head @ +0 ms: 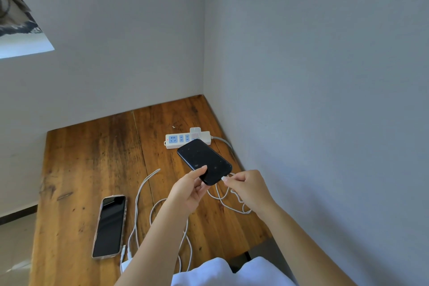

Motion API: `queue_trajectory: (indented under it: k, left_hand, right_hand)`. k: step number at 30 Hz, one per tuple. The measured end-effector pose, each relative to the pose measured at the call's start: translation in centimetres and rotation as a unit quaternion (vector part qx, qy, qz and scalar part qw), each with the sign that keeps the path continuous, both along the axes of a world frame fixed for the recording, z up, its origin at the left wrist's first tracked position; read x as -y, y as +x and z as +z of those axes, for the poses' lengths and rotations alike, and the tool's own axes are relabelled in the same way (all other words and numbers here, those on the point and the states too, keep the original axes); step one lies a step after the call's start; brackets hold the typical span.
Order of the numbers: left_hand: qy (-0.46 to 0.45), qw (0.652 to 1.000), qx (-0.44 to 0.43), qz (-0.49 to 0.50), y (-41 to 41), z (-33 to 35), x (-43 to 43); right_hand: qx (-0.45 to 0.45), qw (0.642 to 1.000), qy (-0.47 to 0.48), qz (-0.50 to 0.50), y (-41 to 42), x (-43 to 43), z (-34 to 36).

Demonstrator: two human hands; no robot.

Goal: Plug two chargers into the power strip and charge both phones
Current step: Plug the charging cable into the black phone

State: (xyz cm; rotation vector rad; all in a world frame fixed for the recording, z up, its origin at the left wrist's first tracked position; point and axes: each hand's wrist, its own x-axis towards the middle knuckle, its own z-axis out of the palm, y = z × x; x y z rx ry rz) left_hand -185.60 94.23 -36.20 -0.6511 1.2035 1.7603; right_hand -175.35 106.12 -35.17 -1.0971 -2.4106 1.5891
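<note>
My left hand [189, 189] holds a black phone [204, 161] up over the wooden table, gripping its near corner. My right hand [247, 187] pinches the white plug of a charging cable [224, 201] right at the phone's bottom edge. Behind the phone lies a white power strip [180, 140] with one white charger [195, 132] plugged into it. A second phone [110, 226] in a pale case lies face up at the near left. Beside it rests a second white charger [126, 263] with its loose cable [144, 186] curling across the table.
The wooden table [86, 158] sits in a corner, with grey walls at the back and right. The power strip's grey cord [224, 141] runs off toward the right wall. White clothing [222, 273] shows at the bottom edge.
</note>
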Motion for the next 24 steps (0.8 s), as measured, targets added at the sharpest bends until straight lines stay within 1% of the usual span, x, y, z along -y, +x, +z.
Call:
queue_trajectory:
  k: [8, 11, 17, 24]
  left_hand:
    - [0.064, 0.997, -0.012, -0.038, -0.23, -0.22, 0.84]
    - [0.074, 0.996, -0.014, -0.041, -0.18, -0.36, 1.03]
    - [0.05, 0.997, -0.03, -0.058, -0.14, -0.64, 1.06]
    - [0.027, 0.998, -0.021, -0.051, 0.14, -0.85, 1.04]
  right_hand:
    - [0.012, 1.0, -0.015, 0.015, 0.43, -0.51, 0.1]
    - [0.016, 1.0, -0.015, 0.018, 0.49, -0.59, 0.24]
    - [0.027, 0.999, -0.018, 0.022, 0.82, -0.32, 0.04]
    - [0.031, 0.999, -0.027, 0.02, 0.95, -0.26, -0.21]
